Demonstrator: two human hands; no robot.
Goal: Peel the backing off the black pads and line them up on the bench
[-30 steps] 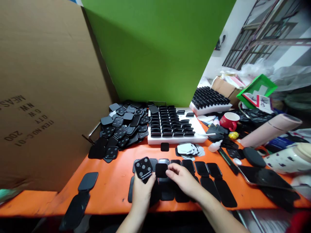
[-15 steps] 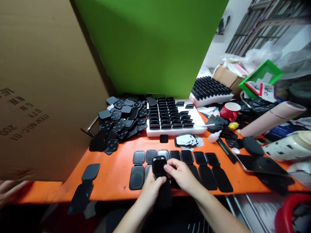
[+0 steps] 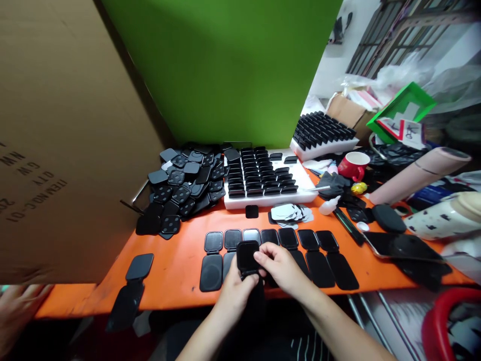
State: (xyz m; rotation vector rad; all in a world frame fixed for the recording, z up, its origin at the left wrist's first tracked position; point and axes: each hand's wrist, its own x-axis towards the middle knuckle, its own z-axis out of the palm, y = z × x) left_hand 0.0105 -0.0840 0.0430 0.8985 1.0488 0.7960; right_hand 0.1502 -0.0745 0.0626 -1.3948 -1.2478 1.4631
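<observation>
My left hand grips a black hinged two-panel piece from below and the left, its thumb across the hinge. The piece has a rounded-square upper panel tilted toward me, plain black across its face; its lower panel hangs dark over my lap. My right hand is closed at the panel's right edge, thumb on the face and fingers behind. Behind my hands, several like pieces lie unfolded in a row, among them one at the left and one at the right. My hands partly cover the middle ones.
Beyond the row lie a small black square pad and a stack of pale sheets. A white foam tray holds upright black pieces, beside a heap of black panels. A cardboard box stands left, near another person's hand.
Two pale dots at the upper panel's top edge are now covered, leaving its face all black. My hands stay nearly in place. The other person's hand shows more at the left.
</observation>
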